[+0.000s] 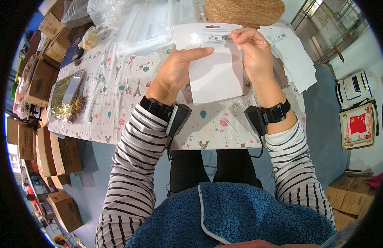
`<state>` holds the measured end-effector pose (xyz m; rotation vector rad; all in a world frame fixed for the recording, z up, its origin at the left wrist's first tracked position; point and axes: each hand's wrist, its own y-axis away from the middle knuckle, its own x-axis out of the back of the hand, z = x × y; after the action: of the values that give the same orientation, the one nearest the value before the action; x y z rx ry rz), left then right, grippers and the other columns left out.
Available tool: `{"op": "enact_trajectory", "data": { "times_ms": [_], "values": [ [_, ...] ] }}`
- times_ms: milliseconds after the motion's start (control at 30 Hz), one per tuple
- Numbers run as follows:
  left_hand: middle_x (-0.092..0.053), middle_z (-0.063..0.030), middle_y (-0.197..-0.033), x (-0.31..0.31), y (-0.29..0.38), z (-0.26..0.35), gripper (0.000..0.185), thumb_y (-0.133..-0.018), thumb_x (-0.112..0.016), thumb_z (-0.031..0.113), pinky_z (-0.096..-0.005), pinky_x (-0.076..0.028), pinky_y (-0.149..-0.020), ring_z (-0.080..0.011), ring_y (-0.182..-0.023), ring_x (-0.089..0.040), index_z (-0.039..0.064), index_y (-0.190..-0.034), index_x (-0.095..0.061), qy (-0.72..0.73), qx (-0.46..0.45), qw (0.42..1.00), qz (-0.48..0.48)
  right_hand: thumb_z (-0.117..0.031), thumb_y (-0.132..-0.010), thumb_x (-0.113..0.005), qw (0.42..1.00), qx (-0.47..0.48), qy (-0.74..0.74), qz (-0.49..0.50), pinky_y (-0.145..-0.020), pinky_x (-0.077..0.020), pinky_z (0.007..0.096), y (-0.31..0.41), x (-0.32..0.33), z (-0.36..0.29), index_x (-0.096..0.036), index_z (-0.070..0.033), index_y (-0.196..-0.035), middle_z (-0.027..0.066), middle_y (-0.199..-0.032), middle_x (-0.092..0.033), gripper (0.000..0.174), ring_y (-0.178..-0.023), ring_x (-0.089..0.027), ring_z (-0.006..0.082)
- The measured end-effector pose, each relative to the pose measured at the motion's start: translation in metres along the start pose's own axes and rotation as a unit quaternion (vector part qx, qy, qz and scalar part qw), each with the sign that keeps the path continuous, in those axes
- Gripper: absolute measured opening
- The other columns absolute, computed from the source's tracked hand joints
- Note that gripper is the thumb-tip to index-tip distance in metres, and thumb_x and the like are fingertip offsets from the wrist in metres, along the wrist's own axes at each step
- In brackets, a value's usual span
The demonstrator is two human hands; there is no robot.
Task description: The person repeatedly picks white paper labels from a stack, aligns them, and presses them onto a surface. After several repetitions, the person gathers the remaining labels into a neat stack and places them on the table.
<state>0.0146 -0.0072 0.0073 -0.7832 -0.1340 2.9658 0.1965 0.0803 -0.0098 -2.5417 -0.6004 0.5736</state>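
A white cardboard hang card (216, 73) with a slot near its top edge and a printed barcode is held above the table. My left hand (182, 66) grips it at the left side, with the thumb flat across its face. At the card's upper right, my right hand (256, 51) has thumb and fingertips pinched together beside the barcode. A thin pale strip (259, 40) shows at those fingers; its other end is hidden. Below the card, small clear plastic pieces (245, 101) lie on the patterned tablecloth (203, 130).
Clear plastic bags (145, 28) and a large brown fibre roll (244, 12) are at the back. More white cards (290, 55) lie on the right. On the left are a bag of gold ties (63, 96) and thin white strips (93, 96). Cardboard boxes (64, 153) stand beyond the table.
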Motion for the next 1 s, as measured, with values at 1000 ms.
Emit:
{"op": "enact_trajectory", "data": {
  "times_ms": [1000],
  "values": [
    [-0.059,-0.0168,-0.127,0.044,-0.025,0.000,0.047,-0.099,-0.055,0.019,-0.0319,-0.049,-0.096,-0.0252,-0.111,-0.062,-0.010,-0.134,-0.046,0.084,-0.050,0.976,0.195,-0.025,-0.089,-0.070,0.861,-0.132,0.492,0.015,-0.078,-0.0519,0.0403,0.000,0.021,-0.007,-0.063,0.000,-0.105,0.0182,-0.095,-0.070,0.031,-0.090,-0.067,0.0333]
  ]
}}
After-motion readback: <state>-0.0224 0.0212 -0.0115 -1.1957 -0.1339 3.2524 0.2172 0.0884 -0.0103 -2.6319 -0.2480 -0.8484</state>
